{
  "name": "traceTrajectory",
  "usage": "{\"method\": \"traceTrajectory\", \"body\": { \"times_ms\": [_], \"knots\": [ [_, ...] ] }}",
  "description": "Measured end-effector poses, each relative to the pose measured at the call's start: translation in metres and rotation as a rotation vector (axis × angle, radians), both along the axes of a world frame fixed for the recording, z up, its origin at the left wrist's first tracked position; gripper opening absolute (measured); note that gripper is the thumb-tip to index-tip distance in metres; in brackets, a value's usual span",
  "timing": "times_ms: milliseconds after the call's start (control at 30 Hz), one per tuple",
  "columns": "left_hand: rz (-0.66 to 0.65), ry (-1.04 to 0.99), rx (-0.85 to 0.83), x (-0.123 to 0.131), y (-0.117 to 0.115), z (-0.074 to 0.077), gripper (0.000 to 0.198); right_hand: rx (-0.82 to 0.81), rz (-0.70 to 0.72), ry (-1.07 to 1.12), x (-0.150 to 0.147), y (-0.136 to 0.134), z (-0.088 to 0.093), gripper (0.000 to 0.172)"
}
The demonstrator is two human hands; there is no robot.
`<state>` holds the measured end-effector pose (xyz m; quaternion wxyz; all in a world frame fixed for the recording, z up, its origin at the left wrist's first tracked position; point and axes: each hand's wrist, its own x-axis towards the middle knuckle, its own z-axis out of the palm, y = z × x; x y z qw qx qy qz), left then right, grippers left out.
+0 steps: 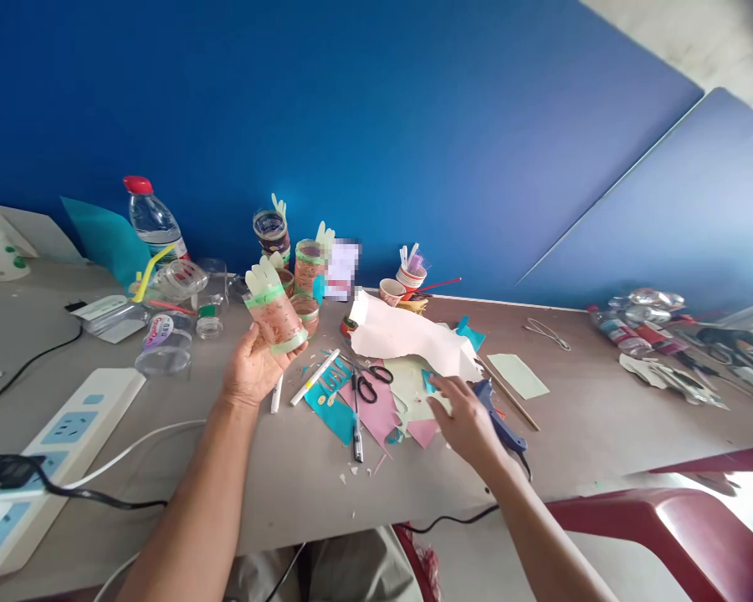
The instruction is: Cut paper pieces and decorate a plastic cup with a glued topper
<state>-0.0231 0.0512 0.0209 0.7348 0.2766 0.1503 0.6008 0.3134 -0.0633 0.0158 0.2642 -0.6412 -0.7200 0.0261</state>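
Note:
My left hand [257, 368] is closed around a decorated cup [278, 319], tilted, with brownish-orange sides, green bands and pale paper petals standing from its rim. My right hand [468, 418] is over the paper scraps, thumb and fingers apart. Its fingertips are near a small blue paper piece [427, 382]; whether they touch it I cannot tell. Just right of that hand lies a dark blue glue gun [500, 422]. Between the hands are black-handled scissors [367, 388], a white marker [315, 378], a pen [357, 439] and blue paper [334, 411].
Similar decorated cups [309, 266] stand against the blue partition [376, 150]. A large torn white sheet [407, 334] lies beyond my right hand, and a wooden stick [511, 393] to its right. At left are a power strip [69, 451], clear plastic cups [166, 343] and a water bottle [154, 217].

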Motion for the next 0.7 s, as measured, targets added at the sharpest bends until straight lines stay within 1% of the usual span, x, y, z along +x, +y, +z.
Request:
{"method": "traceTrajectory", "body": {
  "times_ms": [67,133,200,233,300,367,467,567,600,633,700],
  "knots": [
    [-0.029,0.01,0.014,0.001,-0.001,0.001,0.041,0.027,-0.216,-0.145,0.041,-0.021,-0.008,0.034],
    [-0.042,0.015,0.027,0.002,-0.002,0.002,0.042,-0.052,-0.375,-0.247,0.078,-0.036,-0.018,0.039],
    [-0.044,0.016,0.033,0.003,-0.002,0.004,0.042,-0.193,-0.457,-0.271,0.105,-0.046,-0.026,0.045],
    [-0.046,0.017,0.034,0.004,-0.003,0.004,0.042,-0.249,-0.466,-0.266,0.113,-0.048,-0.03,0.046],
    [-0.057,0.024,0.029,0.004,-0.003,0.004,0.043,-0.325,-0.439,-0.252,0.122,-0.048,-0.033,0.047],
    [-0.062,0.034,0.021,0.004,-0.004,0.004,0.043,-0.354,-0.416,-0.238,0.123,-0.044,-0.034,0.047],
    [-0.062,0.04,0.015,0.004,-0.004,0.004,0.043,-0.324,-0.357,-0.204,0.123,-0.038,-0.035,0.048],
    [-0.05,0.033,0.024,0.004,-0.004,0.004,0.043,-0.238,-0.26,-0.14,0.124,-0.04,-0.038,0.049],
    [-0.048,0.03,0.028,0.004,-0.004,0.004,0.043,-0.199,-0.263,-0.105,0.125,-0.044,-0.039,0.048],
    [-0.048,0.028,0.03,0.004,-0.003,0.004,0.043,-0.152,-0.295,-0.06,0.125,-0.049,-0.038,0.048],
    [-0.056,0.027,0.027,0.004,-0.003,0.003,0.043,-0.035,-0.413,0.066,0.123,-0.061,-0.031,0.048]
  ]
}}
